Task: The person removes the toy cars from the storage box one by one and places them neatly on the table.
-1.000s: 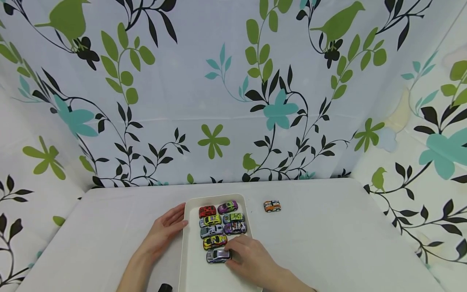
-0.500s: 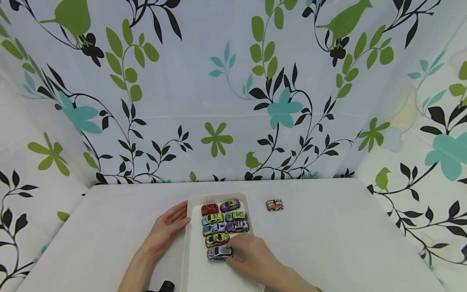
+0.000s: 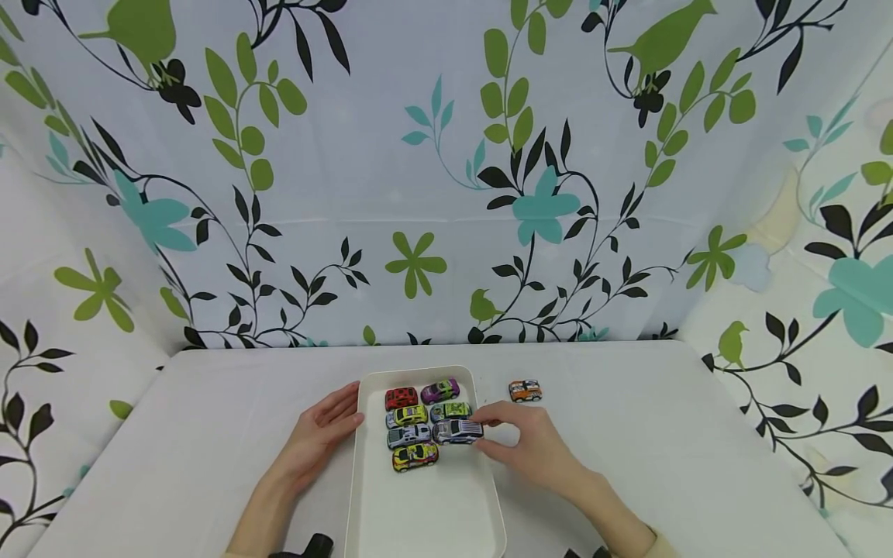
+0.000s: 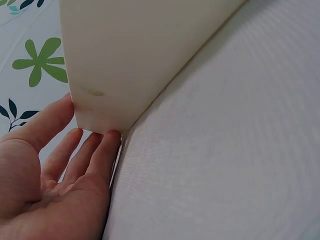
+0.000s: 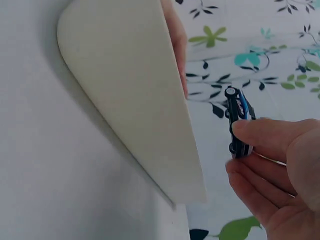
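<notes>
My right hand (image 3: 537, 443) pinches a silver toy car (image 3: 456, 432) between thumb and fingers, above the right side of a white tray (image 3: 427, 515). In the right wrist view this toy car (image 5: 241, 125) is off the tray, seen from its dark underside. Inside the tray, toy cars stand in two columns: a red one (image 3: 401, 398), a purple one (image 3: 440, 390), a green one (image 3: 450, 411), a yellow-and-red one (image 3: 415, 457) and others. The held car covers the spot where another purple car stood. My left hand (image 3: 315, 438) touches the tray's left edge, fingers extended along its corner (image 4: 102, 127).
An orange toy car (image 3: 525, 390) stands on the white table (image 3: 628, 434), right of the tray. A black object (image 3: 317, 545) shows beside the left wrist. Patterned cloth (image 3: 335, 178) hangs behind the table and at both sides.
My right hand has lifted the silver toy car from the front of the left column and carried it back and right, over the right column. The left hand stays at the tray.
</notes>
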Demonstrator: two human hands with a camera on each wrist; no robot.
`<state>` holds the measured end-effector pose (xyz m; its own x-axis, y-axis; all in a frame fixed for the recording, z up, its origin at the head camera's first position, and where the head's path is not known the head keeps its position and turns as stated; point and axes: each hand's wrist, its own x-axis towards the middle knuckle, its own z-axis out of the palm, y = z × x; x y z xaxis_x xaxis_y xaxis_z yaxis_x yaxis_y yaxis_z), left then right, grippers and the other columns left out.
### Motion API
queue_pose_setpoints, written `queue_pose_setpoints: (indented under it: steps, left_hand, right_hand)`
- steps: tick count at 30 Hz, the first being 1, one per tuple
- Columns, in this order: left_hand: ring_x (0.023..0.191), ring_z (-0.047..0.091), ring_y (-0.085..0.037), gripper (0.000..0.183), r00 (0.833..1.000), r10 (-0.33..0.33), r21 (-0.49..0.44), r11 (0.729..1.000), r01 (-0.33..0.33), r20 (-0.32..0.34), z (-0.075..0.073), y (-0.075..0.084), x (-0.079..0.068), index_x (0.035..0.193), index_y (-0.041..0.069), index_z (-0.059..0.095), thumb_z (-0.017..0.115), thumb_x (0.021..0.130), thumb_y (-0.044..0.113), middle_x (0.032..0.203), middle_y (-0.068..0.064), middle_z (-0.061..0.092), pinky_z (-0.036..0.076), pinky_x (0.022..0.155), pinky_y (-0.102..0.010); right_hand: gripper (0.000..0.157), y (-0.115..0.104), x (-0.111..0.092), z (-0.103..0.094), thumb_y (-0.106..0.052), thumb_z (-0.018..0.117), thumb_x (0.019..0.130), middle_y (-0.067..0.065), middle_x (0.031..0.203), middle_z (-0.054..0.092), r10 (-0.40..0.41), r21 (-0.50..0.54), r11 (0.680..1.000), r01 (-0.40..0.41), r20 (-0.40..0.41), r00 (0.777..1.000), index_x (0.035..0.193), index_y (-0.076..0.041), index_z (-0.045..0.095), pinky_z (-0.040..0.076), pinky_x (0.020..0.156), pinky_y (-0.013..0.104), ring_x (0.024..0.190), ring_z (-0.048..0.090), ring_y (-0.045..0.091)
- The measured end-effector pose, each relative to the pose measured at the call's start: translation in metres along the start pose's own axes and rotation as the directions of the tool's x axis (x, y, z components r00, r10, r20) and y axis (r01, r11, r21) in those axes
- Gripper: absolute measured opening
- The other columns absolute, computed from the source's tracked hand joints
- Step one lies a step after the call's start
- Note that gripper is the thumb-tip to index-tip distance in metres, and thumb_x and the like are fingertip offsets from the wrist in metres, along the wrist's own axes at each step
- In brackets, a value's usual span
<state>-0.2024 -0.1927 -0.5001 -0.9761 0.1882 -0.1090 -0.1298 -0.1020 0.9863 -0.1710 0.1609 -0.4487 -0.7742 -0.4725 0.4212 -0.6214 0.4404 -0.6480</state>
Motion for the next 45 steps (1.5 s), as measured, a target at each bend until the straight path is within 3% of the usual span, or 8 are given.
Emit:
queue_pose_setpoints:
  steps: [9,16,22,35,45]
  left_hand:
    - [0.148,0.031,-0.027,0.069,1.0,0.002,0.009,1.0,-0.002,0.002,-0.001,-0.001,0.001,0.154,0.005,0.034,0.068,0.095,0.01,0.16,-0.013,0.035,0.045,0.103,-0.015]
    - [0.148,0.031,-0.027,0.068,1.0,-0.001,0.012,1.0,0.001,0.002,0.0,0.0,0.001,0.154,0.006,0.034,0.067,0.095,0.01,0.16,-0.012,0.035,0.045,0.103,-0.015]
    - [0.148,0.031,-0.027,0.068,1.0,-0.002,0.021,1.0,0.002,0.003,0.0,0.0,0.001,0.154,0.006,0.034,0.067,0.095,0.01,0.16,-0.013,0.034,0.045,0.103,-0.015]
    - [0.148,0.032,-0.028,0.069,1.0,-0.001,0.026,1.0,0.001,0.001,-0.002,0.0,0.0,0.154,0.005,0.034,0.069,0.094,0.011,0.16,-0.014,0.035,0.046,0.102,-0.015]
    - [0.148,0.033,-0.028,0.068,1.0,0.0,0.034,0.999,0.0,0.004,-0.002,0.0,0.001,0.154,0.006,0.035,0.068,0.095,0.011,0.159,-0.013,0.036,0.046,0.102,-0.015]
  right_hand:
    - [0.03,0.043,-0.002,-0.032,-0.014,0.082,0.083,-0.005,0.111,0.073,0.04,0.022,0.999,-0.04,0.009,0.999,0.111,-0.023,0.073,0.059,0.089,0.033,0.094,0.07,0.011]
    - [0.032,0.073,-0.01,-0.042,-0.013,0.085,0.079,-0.001,0.108,0.074,0.063,0.061,0.996,-0.063,0.001,0.998,0.109,-0.016,0.074,0.058,0.091,0.032,0.094,0.069,0.015]
    - [0.031,0.096,-0.021,-0.048,-0.016,0.086,0.079,-0.001,0.108,0.074,0.126,0.055,0.991,-0.126,-0.012,0.992,0.108,-0.02,0.074,0.056,0.091,0.028,0.095,0.068,0.012]
    - [0.028,0.116,-0.033,-0.058,-0.024,0.085,0.081,-0.01,0.109,0.072,0.289,0.053,0.956,-0.288,-0.021,0.957,0.107,-0.027,0.073,0.051,0.1,0.029,0.101,0.066,0.01]
    - [0.027,0.12,-0.036,-0.056,-0.026,0.083,0.082,-0.009,0.112,0.072,0.362,0.042,0.932,-0.36,-0.061,0.93,0.107,-0.028,0.074,0.054,0.093,0.027,0.104,0.066,0.013]
